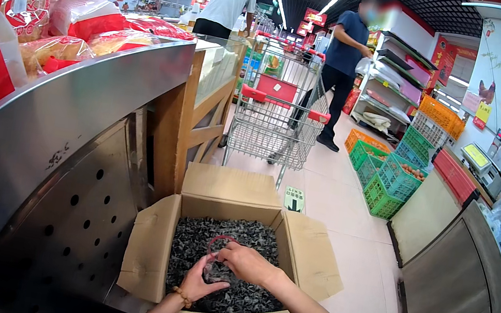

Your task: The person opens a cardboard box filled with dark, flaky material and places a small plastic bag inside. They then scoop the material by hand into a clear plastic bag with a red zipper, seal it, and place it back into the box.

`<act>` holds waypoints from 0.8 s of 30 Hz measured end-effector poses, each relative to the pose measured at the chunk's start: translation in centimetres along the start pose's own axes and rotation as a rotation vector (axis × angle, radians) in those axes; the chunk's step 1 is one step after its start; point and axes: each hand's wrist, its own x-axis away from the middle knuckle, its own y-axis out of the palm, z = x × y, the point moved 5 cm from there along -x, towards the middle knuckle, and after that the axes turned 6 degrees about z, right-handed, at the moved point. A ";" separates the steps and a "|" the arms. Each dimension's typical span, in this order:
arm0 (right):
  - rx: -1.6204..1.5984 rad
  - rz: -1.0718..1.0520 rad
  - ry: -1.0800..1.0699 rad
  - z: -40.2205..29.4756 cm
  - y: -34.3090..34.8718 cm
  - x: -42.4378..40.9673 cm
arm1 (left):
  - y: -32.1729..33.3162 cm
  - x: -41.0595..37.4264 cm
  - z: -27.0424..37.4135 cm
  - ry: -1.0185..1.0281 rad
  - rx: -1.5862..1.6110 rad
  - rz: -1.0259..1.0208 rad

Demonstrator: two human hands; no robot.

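An open cardboard box (248,183) stands before me, filled with dark, dried pieces that look like black fungus (261,243). Over its middle, my left hand (200,280) wears a beaded bracelet and curves around the side of a small clear plastic container (214,272) with a reddish rim. My right hand (240,260) is at the container's upper edge, fingers bent down toward its opening; whether they grip anything is hidden. Dark pieces show within and around the container.
A steel display counter (90,105) with bagged goods runs along the left. A shopping cart (278,126) stands beyond the box. At right are stacked egg crates (390,185) and a counter with a scale (481,160). Two people stand farther back.
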 end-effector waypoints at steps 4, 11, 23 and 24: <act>-0.334 0.006 -0.137 -0.4 1.9 -0.6 | -0.5 -0.1 1.7 0.087 -0.106 0.069; -0.816 0.300 0.170 -1.4 -4.0 0.9 | -1.1 0.1 1.6 0.020 -0.025 0.100; 0.088 -0.260 0.500 11.6 9.4 10.5 | -0.6 0.3 0.3 -0.111 0.072 0.083; 0.086 -0.316 0.494 11.4 9.4 10.2 | -0.6 0.0 0.0 -0.103 0.067 0.082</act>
